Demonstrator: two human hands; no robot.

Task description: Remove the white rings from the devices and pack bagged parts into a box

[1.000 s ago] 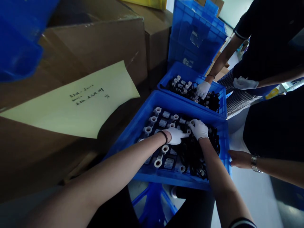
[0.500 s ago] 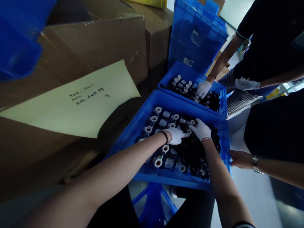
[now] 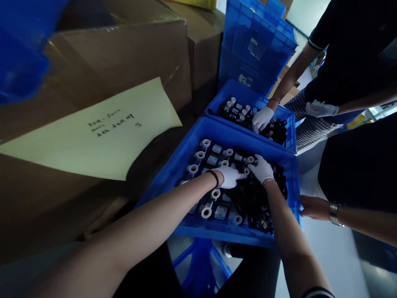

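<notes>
A blue crate (image 3: 189, 142) in front of me holds rows of dark devices (image 3: 221, 212) with white round pipe ends, pale labels and black cables (image 3: 252, 203). My left hand (image 3: 231, 177), in a white glove, reaches in with its index finger against the white pipe end (image 3: 247, 171) of one device. On the other side of that same device, my gloved right hand (image 3: 262, 169) has its thumb and fingers bent around it. Both hands appear closed on this device; the undersides of the fingers are hidden.
Beyond my crate, a co-worker's gloved hand (image 3: 263, 119) reaches into a second blue crate (image 3: 225, 93). Another person's bare hand (image 3: 314, 207) rests at my crate's right edge. Cardboard boxes (image 3: 124, 54) with a yellow paper sheet (image 3: 136, 145) stand left; stacked blue crates (image 3: 242, 54) stand behind.
My two hands keep almost the same place on the device. In the far crate, the co-worker's gloved hand has shifted slightly left and down. The view has moved a little.
</notes>
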